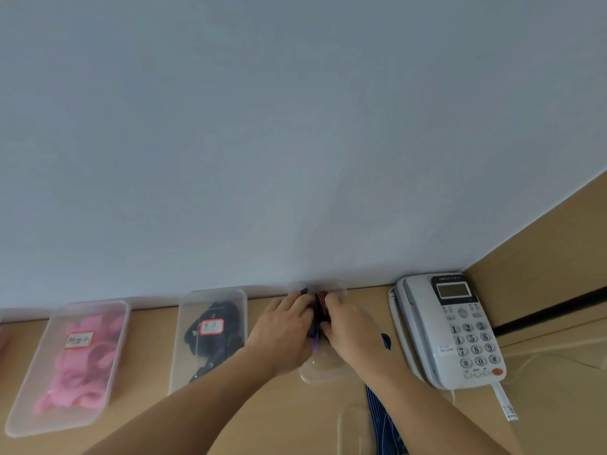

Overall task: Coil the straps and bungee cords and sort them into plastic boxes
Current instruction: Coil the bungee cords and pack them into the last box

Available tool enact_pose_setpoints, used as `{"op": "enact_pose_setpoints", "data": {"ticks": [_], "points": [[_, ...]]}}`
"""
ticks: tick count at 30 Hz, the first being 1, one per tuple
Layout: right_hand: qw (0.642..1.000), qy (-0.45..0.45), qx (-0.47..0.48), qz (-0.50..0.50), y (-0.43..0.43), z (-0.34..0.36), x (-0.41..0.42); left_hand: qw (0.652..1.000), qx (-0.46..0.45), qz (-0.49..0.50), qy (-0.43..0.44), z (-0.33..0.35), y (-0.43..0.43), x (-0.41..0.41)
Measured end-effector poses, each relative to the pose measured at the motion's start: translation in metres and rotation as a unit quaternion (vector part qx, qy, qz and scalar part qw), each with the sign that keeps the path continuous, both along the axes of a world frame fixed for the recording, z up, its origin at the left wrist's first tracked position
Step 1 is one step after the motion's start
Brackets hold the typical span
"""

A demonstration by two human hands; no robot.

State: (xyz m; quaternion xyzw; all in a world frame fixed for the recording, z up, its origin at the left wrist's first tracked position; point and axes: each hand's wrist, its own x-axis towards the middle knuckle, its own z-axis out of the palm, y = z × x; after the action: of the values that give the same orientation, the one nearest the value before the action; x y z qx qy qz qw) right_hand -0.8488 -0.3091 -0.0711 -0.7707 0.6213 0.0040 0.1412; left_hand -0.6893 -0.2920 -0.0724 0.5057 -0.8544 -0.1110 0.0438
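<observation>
Both hands meet inside a clear plastic box [323, 372] standing against the wall. My left hand [282, 330] and my right hand [348, 326] press on a bundle of cords there: a red-and-black striped cord [322, 303] shows between them and a purple cord [316, 339] below it. The hands hide most of the box's contents. Whether the fingers grip the cords or only push them down cannot be made out. A blue-and-white striped strap [382, 421] lies on the table under my right forearm.
To the left stand two lidded clear boxes with labels: one with black straps [210, 336], one with pink coils [75, 366]. A grey desk telephone [456, 330] sits at the right. A clear lid [353, 428] lies near the front edge. A wall rises close behind.
</observation>
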Motion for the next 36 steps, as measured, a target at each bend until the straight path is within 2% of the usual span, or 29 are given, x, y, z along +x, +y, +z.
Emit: {"op": "enact_pose_setpoints", "data": {"ticks": [3, 5, 8, 13, 17, 21, 29, 36], "points": [[0.998, 0.044, -0.037, 0.017, 0.003, -0.001, -0.001, 0.999, -0.035, 0.006, -0.014, 0.002, 0.001, 0.001], [0.998, 0.046, -0.048, 0.013, 0.002, -0.002, -0.001, 0.999, -0.021, 0.011, -0.033, 0.001, 0.003, 0.001], [0.999, 0.023, -0.043, 0.017, 0.000, -0.001, -0.005, 0.999, 0.003, 0.022, -0.033, 0.000, 0.005, 0.000], [0.999, -0.003, -0.042, 0.014, 0.000, 0.004, -0.008, 0.999, -0.023, 0.042, -0.020, 0.006, 0.005, 0.000], [0.999, -0.030, -0.041, 0.016, 0.004, 0.007, -0.013, 0.997, 0.043, 0.054, -0.029, 0.001, 0.003, 0.000], [0.996, -0.088, -0.034, 0.007, 0.011, 0.014, -0.022, 0.996, 0.052, 0.067, -0.036, 0.011, 0.009, -0.004], [0.987, -0.156, -0.046, 0.009, 0.048, 0.035, -0.071, 0.988, 0.043, 0.142, 0.047, 0.047, 0.050, -0.042], [0.986, -0.157, 0.043, -0.027, 0.105, 0.017, -0.125, 0.977, 0.052, 0.178, 0.103, 0.042, 0.111, -0.103]]}}
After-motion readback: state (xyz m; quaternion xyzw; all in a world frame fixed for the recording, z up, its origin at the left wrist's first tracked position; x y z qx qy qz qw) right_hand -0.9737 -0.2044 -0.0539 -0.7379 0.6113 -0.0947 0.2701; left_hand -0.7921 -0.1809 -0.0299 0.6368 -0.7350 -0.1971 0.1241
